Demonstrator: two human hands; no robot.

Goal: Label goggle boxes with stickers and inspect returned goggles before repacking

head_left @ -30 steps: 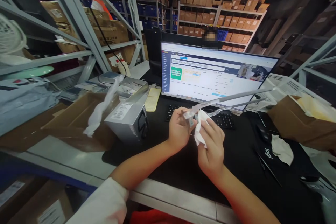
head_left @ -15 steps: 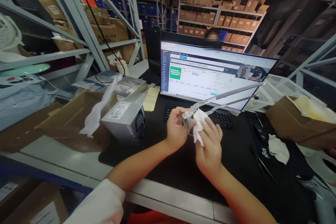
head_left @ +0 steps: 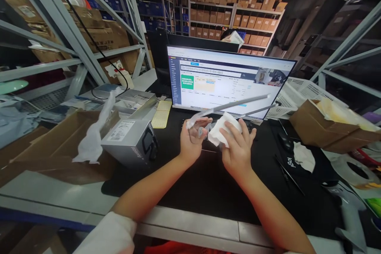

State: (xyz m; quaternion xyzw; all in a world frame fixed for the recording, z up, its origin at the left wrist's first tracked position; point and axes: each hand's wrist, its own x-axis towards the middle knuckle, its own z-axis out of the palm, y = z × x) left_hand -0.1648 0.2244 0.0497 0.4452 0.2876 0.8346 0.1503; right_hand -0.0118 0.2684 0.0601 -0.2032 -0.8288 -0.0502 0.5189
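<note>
A pair of glasses (head_left: 229, 106) with pale grey temples and what look like clear lenses is held up over the desk, the temples pointing away to the right. My left hand (head_left: 189, 147) grips the frame at its left end, fingers curled around a lens. In my right hand (head_left: 238, 149) is a crumpled white tissue (head_left: 220, 131), pressed near the other lens, which it mostly hides. Left of my hands stands a grey printed box (head_left: 126, 143) with a white label.
Behind my hands are a monitor (head_left: 205, 95) and a partly hidden keyboard. An open cardboard box (head_left: 59, 162) with white wrapping (head_left: 92, 139) is at left. To the right lie a mouse (head_left: 285, 141), another tissue (head_left: 304, 156), tweezers-like tools (head_left: 288, 176) and a handheld scanner (head_left: 349, 210).
The view has shifted slightly. My left hand has turned and its fingers have opened out somewhat around the lens. The tissue is spread wider under my right fingers.
</note>
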